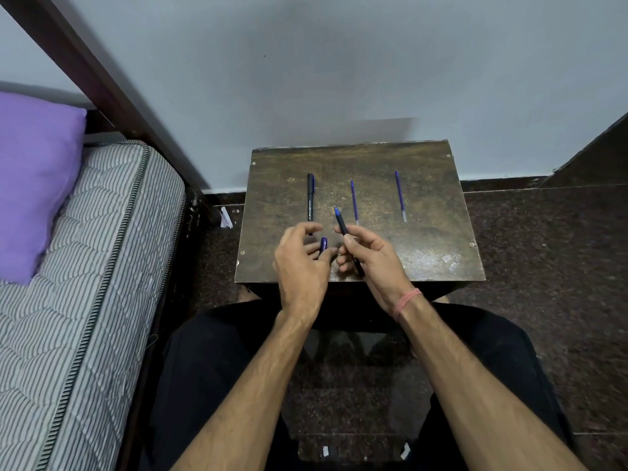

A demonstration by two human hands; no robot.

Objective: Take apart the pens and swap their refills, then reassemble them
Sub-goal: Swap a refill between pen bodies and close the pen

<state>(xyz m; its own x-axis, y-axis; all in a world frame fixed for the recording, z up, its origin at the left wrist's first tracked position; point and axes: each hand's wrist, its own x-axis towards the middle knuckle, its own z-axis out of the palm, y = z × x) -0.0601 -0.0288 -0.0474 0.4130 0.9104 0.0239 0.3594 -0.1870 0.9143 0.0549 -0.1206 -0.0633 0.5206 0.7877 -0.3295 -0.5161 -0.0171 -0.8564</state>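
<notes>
Refills are lying out on the table (424, 253), which suggests the taking-apart is partly or wholly done. One refill (354, 201) is resting near the middle of the table, pointing toward the far edge, and a second refill (400, 195) is lying well apart from it, nearer the right edge. A black pen (310, 198) is sitting toward the left edge, roughly parallel to the two refills; from this height I cannot tell whether it is a whole pen or only an empty barrel with its cap.

The right hand (370, 256) is gripping a dark pen body (345, 229) with curled fingers and thumb, close to the near edge, with its blue tip pointing up and away toward the far edge. The left hand (300, 263) is hovering just beside it, fingers loosely curled, and a short purple cap (323, 245) is showing at its fingertips; the cap seems to be held there, though it may only be resting against them.

By my judgement the swap itself is not yet finished: both refills are still out, so each has to go into the other barrel, then the tips and caps have to be fitted back on. The piece in the right hand looks like the one being worked on now.
</notes>
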